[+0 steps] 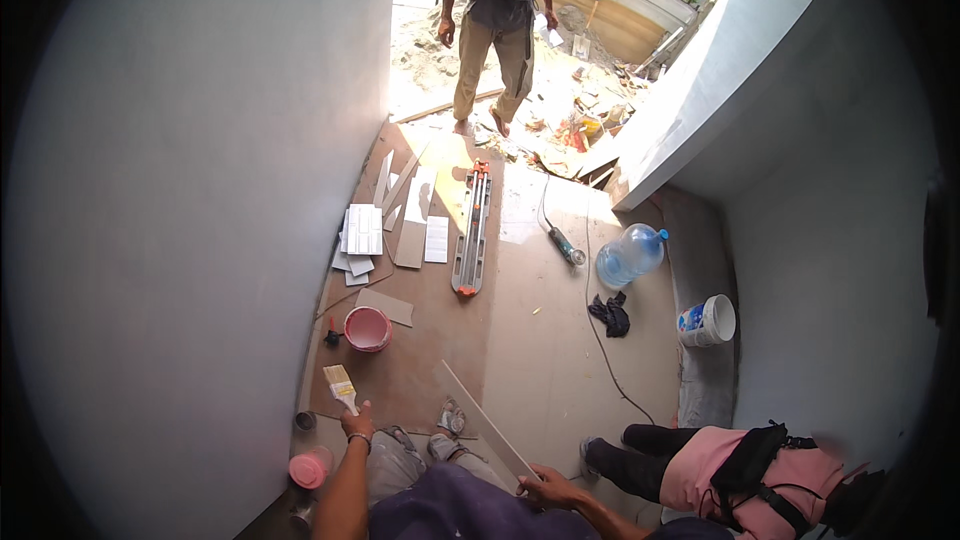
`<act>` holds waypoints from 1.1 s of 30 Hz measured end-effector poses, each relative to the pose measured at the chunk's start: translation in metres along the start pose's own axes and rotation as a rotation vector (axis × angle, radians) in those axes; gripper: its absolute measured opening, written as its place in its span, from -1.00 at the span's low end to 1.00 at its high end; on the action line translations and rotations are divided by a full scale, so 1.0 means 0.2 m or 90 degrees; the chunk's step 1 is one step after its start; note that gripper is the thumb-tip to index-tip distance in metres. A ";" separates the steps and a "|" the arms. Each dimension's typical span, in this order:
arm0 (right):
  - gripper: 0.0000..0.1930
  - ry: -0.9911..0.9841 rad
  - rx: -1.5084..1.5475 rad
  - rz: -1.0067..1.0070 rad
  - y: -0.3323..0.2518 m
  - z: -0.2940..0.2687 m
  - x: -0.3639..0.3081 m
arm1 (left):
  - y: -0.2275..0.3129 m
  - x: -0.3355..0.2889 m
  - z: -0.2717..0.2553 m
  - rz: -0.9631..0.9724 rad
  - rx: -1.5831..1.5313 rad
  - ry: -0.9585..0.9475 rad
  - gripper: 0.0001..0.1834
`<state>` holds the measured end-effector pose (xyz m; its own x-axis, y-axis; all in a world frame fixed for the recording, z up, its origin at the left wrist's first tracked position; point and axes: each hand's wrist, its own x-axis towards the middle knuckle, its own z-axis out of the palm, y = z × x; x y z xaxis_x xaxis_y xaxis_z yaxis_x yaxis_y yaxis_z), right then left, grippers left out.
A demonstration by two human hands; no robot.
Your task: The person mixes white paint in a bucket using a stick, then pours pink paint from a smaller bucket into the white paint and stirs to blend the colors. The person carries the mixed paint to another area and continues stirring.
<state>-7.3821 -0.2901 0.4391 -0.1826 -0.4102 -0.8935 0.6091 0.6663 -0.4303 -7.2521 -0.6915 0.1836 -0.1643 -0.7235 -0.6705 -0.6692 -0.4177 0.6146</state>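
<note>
My left hand is closed round the handle of a flat paintbrush, its pale bristles pointing away from me. In my right hand I grip one end of a long, narrow tile strip, which slants up and left over the floor near my sandalled feet. Beyond the brush stands a pink bucket, whose contents I cannot make out. A pink tub sits beside my left forearm, close to the wall.
A tile cutter lies ahead, with tile pieces to its left. An angle grinder, clear water jug, black cloth and white bucket are rightward. One person stands in the doorway; another is close at right.
</note>
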 end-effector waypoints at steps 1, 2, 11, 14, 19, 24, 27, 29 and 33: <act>-0.78 -0.020 -0.012 0.003 -0.08 0.00 0.11 | 0.02 0.04 -0.06 0.080 0.070 0.060 -0.64; -0.79 -0.040 -0.023 0.015 -0.17 0.02 0.19 | -0.01 0.06 -0.14 0.153 0.144 0.117 -0.66; -0.59 -0.075 -0.191 0.068 -0.98 0.45 1.16 | -0.10 0.20 -0.53 0.104 0.303 0.066 -0.72; -0.48 -0.078 -0.265 0.093 -1.13 0.60 1.62 | -0.11 0.32 -0.53 0.069 0.342 0.032 -0.72; -0.30 0.016 -0.497 -0.023 -1.03 0.63 2.52 | -0.01 0.47 -0.52 0.100 0.407 -0.057 -0.70; -0.36 0.118 -0.692 0.015 -1.23 0.92 2.91 | -0.07 0.60 -0.61 0.150 0.435 -0.069 -0.65; -0.42 0.154 -0.668 -0.001 -1.21 0.89 3.11 | -0.09 0.69 -0.54 0.170 0.432 -0.080 -0.65; -0.41 0.153 -0.666 -0.001 -1.20 0.87 3.19 | -0.10 0.71 -0.50 0.175 0.434 -0.082 -0.67; -0.41 0.196 -0.644 -0.011 -1.14 0.81 3.35 | -0.10 0.77 -0.41 0.143 0.402 -0.084 -0.70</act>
<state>-7.5183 -0.8182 -0.0397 -0.4590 -0.3431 -0.8195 -0.2970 0.9286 -0.2224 -7.2040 -0.8385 0.1018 -0.4085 -0.6649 -0.6253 -0.8966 0.1639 0.4115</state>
